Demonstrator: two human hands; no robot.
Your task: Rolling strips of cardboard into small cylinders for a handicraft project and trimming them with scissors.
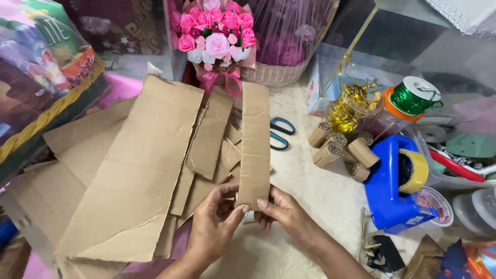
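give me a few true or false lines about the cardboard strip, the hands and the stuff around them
1. Both hands hold the near end of a long cardboard strip. True: the left hand and right hand grip it.
2. The scissors have red handles. False: they are blue.
3. A blue tape dispenser sits right of the hands. True.
4. The spool of green wire lies on the cardboard pile. False: it sits far right, apart from the pile.
5. The flower bouquet is yellow. False: pink and white.

Plain brown cardboard strip [254,144] showing beside a blue tape dispenser [390,191], green wire spool [413,98], and pink-and-white roses [217,31].
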